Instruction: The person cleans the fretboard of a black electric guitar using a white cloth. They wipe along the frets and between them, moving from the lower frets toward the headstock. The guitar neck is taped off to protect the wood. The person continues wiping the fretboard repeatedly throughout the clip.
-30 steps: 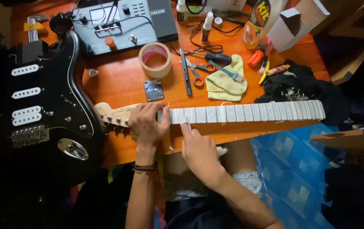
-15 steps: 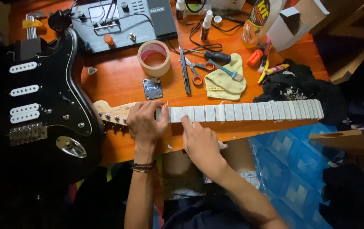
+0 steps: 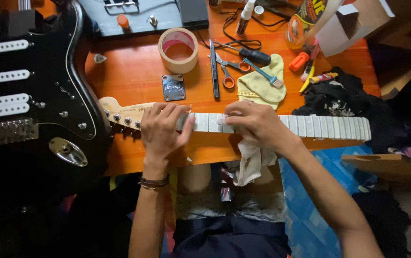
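Under both hands, a detached guitar neck (image 3: 310,126) is laid lengthwise along the near edge of the orange wooden table (image 3: 133,76), its fretboard covered in pale strips of masking tape. The left hand (image 3: 163,129) is laid flat over the neck just past the headstock (image 3: 121,114), fingers spread and curled loosely over the far edge, pressing it down rather than gripping it. The right hand (image 3: 255,124) is closed over the neck farther along, and a pale cloth (image 3: 251,162) is held beneath it, hanging down off the table edge below the palm; how tightly the fingers are shut on the cloth cannot be told. The two hands are set near each other, with a short stretch of taped fretboard between them.

Beyond the left hand, a small metal neck plate (image 3: 173,87) is seen flat on the table, and past that a roll of masking tape (image 3: 178,49). To the outer side of the left hand, a black electric guitar body (image 3: 28,95) with white pickups is laid. Beyond the right hand, a yellow cloth (image 3: 262,86) is spread with a small brush (image 3: 265,74) on it, and orange-handled scissors (image 3: 228,71) are placed just beside it.
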